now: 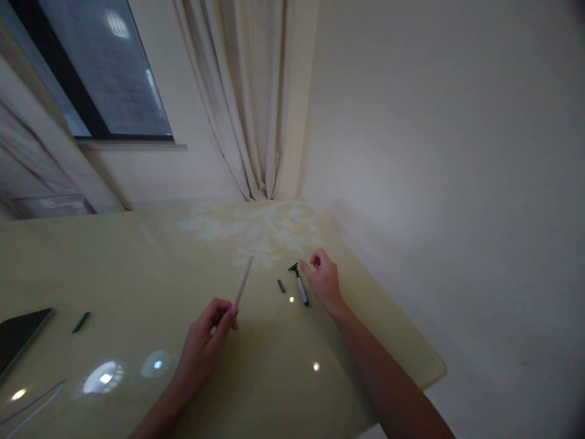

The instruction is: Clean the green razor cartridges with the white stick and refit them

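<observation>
The pale stick [243,280] is up off the tabletop [256,390], and the left hand [205,338] pinches its low end between thumb and fingers. The razor [301,291] is not picked up: it lies flat, with a small dark piece [281,286] just beside it, not joined on. The right hand [325,280] is by the top of the razor, fingers curled, thumb a little apart, with nothing in it that I can see. I can't tell if the thumb touches the razor.
</observation>
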`<action>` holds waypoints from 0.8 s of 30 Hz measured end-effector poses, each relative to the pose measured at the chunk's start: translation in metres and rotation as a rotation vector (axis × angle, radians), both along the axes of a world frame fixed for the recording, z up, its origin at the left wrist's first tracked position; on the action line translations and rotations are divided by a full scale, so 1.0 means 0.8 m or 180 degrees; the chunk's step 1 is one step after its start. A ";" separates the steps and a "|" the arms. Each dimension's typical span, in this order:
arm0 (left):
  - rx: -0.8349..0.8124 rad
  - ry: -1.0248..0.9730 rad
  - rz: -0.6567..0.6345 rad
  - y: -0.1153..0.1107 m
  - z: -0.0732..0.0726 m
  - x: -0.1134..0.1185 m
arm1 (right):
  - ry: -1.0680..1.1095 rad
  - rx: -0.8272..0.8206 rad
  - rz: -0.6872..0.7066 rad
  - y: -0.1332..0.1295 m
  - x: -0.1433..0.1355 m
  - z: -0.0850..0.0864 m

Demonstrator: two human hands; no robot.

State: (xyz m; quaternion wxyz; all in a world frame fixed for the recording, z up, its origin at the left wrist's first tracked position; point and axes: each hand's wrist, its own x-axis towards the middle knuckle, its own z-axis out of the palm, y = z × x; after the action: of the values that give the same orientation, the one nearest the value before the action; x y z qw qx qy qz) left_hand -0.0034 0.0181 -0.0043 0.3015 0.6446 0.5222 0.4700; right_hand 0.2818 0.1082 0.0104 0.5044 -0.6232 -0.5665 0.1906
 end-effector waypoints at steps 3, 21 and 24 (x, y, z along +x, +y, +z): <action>0.0212 0.0234 0.0147 0.005 0.009 0.000 | 0.0431 0.0094 0.0347 -0.007 -0.012 0.008; 0.0824 0.0909 -0.0463 0.092 0.056 0.044 | 0.1886 -0.1897 0.3460 -0.026 -0.010 0.030; 0.0468 0.1250 -0.0216 0.102 0.033 0.049 | 0.2216 -0.1600 0.2973 -0.017 -0.006 0.025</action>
State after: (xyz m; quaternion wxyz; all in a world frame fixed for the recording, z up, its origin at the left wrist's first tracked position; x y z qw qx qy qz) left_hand 0.0354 0.0998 0.0220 0.1617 0.7614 0.5131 0.3618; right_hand 0.2769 0.0945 0.0301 0.3610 -0.3113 -0.5194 0.7093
